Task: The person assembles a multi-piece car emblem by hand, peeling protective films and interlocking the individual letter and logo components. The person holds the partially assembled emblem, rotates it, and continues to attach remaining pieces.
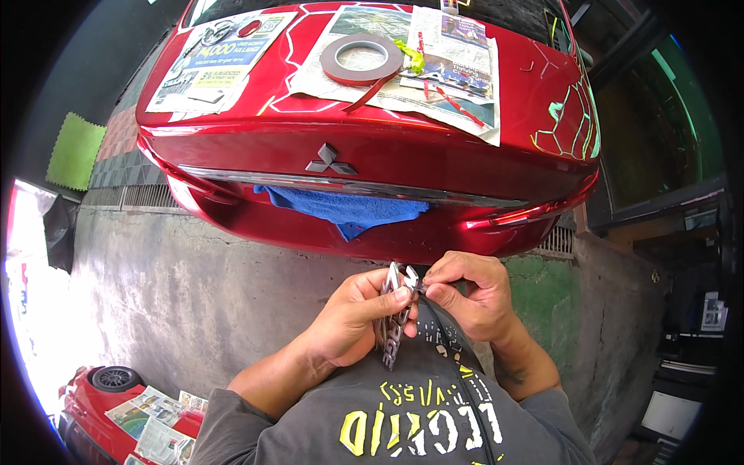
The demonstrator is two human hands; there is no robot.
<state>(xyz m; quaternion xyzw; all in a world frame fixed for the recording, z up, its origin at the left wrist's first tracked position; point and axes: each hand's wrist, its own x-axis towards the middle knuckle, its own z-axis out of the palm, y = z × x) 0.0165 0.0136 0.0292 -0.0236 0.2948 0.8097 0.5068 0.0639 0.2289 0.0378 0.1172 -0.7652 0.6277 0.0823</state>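
Held tight in the left hand [353, 314], the badge [394, 324] is by the shirt [310, 426], likely gripped so for the right hand [471, 294], which pinches together at its top, on what I cannot tell, while paper [314, 80] under the tape [329, 62] seems to guard the car [248, 143].

The person's right hand [474, 293] could pass over the near edge of the red trunk lid [518, 101] and between the left newspaper [248, 60] and right newspaper [353, 22]; on the latter, the tape roll [329, 63] and its loose strip [367, 95] obstruct.
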